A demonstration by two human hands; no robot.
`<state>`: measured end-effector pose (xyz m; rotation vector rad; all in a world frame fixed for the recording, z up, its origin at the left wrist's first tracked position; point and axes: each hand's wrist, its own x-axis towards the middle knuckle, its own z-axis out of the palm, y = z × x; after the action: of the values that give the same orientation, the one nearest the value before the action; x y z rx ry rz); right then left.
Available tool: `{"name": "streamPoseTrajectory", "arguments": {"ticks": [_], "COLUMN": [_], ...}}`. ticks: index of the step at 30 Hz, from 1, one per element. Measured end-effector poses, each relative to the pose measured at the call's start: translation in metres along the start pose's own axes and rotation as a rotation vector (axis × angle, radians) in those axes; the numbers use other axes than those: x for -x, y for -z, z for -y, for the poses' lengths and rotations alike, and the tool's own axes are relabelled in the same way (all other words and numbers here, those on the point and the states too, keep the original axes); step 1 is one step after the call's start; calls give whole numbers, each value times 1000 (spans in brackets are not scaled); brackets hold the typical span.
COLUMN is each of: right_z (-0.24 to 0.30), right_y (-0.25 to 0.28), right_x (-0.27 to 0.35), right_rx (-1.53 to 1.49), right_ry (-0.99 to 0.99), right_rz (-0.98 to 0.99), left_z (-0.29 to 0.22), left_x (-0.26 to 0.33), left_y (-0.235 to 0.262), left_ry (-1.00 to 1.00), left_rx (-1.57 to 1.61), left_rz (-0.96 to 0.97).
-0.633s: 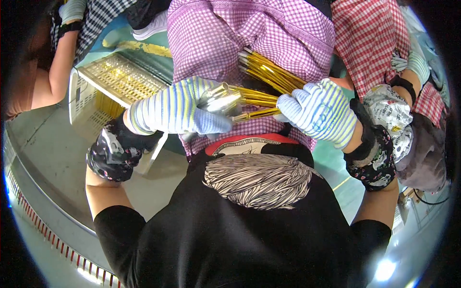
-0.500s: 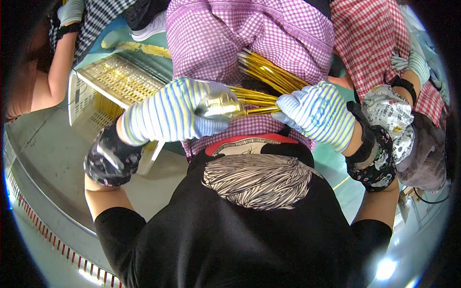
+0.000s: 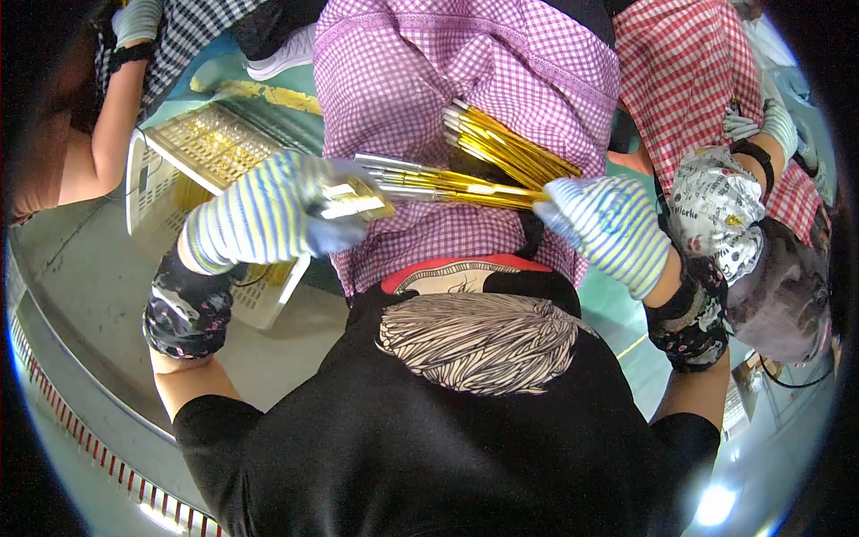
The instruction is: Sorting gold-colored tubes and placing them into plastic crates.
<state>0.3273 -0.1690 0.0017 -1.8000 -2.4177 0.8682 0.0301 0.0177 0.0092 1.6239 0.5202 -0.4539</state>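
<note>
My left hand (image 3: 264,213), in a striped knit glove, is closed around a shiny clear-and-gold piece (image 3: 356,202); motion blur hides its exact kind. My right hand (image 3: 608,228), gloved alike, pinches the right ends of a bundle of thin gold rods (image 3: 470,190). These rods lie level before me, their silver-white tips pointing left toward the shiny piece. Just beyond, a second bundle of gold rods (image 3: 510,141) with pale tips rests slantwise on the purple checked apron (image 3: 394,80) over my lap.
At the left stands a cream slotted plastic crate (image 3: 179,143) with gold pieces in and on it. A co-worker's bare arm and gloved hand (image 3: 139,22) show at the upper left. Another person's gloved hand (image 3: 778,128) and red checked apron (image 3: 684,63) are at the right.
My left hand has moved left with the shiny piece, away from the held rods, uncovering their silver tips. My right hand has shifted slightly right and down.
</note>
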Motion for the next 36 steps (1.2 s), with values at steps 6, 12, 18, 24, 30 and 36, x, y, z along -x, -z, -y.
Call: {"name": "streamPoseTrajectory", "arguments": {"ticks": [6,12,18,24,30,36], "right_z": [16,34,59,38,18,3], "right_y": [-9,9,3,8,-12,-8], "right_x": [-14,-34,-83,-92,-104,-110], "right_rx": [28,-333,-1196,-1161,-1089,-1674], "right_ry": [-120,4,214,284,308,318], "right_rz": [87,-279,-426,-350,-402,-306], "left_z": [-12,-37,-56,-57,-44,-63], "left_x": [-4,-8,-44,-65,-84,-93], "left_y": [-5,-22,-26,-22,-9,17], "left_ry": [-77,-114,-377,-339,-385,-415], "left_rx": [102,423,623,587,416,63], "left_rz": [-258,-477,-448,-292,-315,-331]}}
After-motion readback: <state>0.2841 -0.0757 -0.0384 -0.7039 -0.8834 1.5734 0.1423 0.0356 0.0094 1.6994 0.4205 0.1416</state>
